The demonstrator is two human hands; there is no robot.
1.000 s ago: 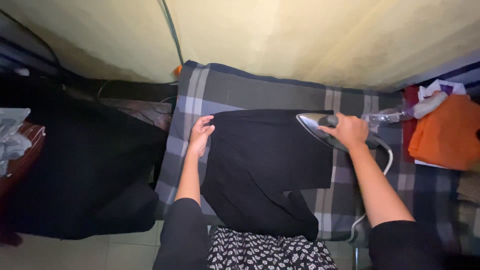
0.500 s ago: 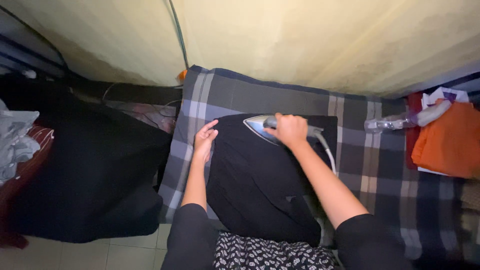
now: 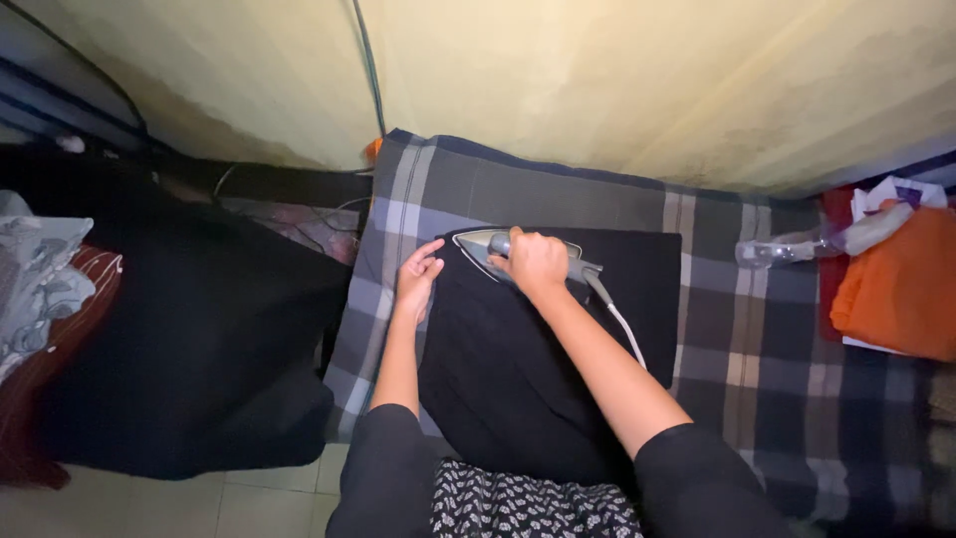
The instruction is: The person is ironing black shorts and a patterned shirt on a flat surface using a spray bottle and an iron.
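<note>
A black garment (image 3: 518, 369) lies flat on a grey and blue plaid blanket (image 3: 737, 329). My right hand (image 3: 535, 262) grips the handle of a grey clothes iron (image 3: 480, 245), which rests on the garment's upper left part with its tip pointing left. A white cord (image 3: 622, 329) trails from the iron's back along my forearm. My left hand (image 3: 415, 281) lies at the garment's left edge, fingers bent on the cloth, a short way left of the iron's tip.
A clear spray bottle (image 3: 797, 245) lies on the blanket at the right, next to folded orange cloth (image 3: 896, 289). A dark fabric heap (image 3: 189, 329) fills the left, with grey cloth (image 3: 35, 284) beyond it. A yellowish wall (image 3: 597, 90) rises behind.
My right hand has slid the iron leftward across the garment, from its right edge to near my left hand. My left hand has stayed at the garment's left edge.
</note>
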